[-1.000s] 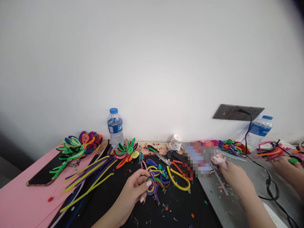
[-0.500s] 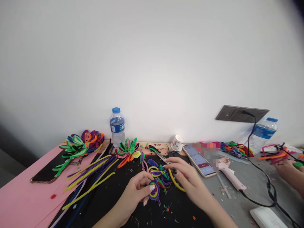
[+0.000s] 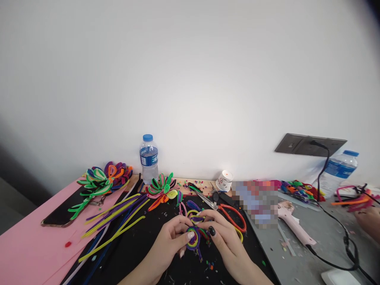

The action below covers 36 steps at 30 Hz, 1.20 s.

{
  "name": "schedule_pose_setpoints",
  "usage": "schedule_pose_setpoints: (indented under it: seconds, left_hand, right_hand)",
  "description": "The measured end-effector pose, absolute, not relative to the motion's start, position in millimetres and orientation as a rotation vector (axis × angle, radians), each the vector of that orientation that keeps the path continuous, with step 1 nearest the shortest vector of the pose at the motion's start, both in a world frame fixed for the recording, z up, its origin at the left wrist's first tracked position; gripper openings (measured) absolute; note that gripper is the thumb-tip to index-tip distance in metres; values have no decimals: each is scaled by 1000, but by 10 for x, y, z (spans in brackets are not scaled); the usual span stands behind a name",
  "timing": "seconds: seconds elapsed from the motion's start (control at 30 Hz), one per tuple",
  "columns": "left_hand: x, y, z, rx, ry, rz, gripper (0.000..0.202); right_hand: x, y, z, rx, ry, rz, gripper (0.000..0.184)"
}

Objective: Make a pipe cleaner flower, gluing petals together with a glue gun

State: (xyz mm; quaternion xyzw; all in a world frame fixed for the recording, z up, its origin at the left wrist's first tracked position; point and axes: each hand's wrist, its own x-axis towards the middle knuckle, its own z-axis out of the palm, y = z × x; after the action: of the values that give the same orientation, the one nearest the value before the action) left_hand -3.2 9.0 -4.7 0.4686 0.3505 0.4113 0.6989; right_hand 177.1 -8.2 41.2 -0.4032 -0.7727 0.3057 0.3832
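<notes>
A small coiled disc of pipe cleaners [image 3: 192,240], ringed in purple, yellow and green, is pinched between the thumb and fingers of my left hand [image 3: 166,245]. Just right of it, my right hand [image 3: 230,241] has its fingers bent over looped pipe cleaners [image 3: 194,206], its thumb apart from the forefinger. I see nothing clearly gripped there, and the undersides of the fingers are hidden. Red-handled scissors [image 3: 233,217] lie beyond my right hand. A yellow strip [image 3: 239,235] shows partly behind that hand.
Pipe-cleaner flowers [image 3: 162,190] and long loose stems [image 3: 115,215] lie to the left, near a dark phone [image 3: 63,209] and a water bottle [image 3: 149,160]. On the right are a paper cup [image 3: 225,181], a pink glue gun [image 3: 297,227] with its cable, and another person's hand [image 3: 369,219].
My right hand has come down and left, beside the coil, uncovering the red scissor handles. My left hand keeps hold of the coil. The view has shifted slightly.
</notes>
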Motion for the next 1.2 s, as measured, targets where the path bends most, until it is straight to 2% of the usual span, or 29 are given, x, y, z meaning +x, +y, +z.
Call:
schedule_pose_setpoints:
  seconds: [0.47, 1.2]
  left_hand:
    - [-46, 127, -42, 1089, 859, 990, 23]
    - [-54, 74, -37, 1248, 984, 1033, 18]
  right_hand:
    - [1657, -147, 395, -1015, -1827, 732, 30]
    - [1696, -140, 357, -1062, -1893, 596, 25]
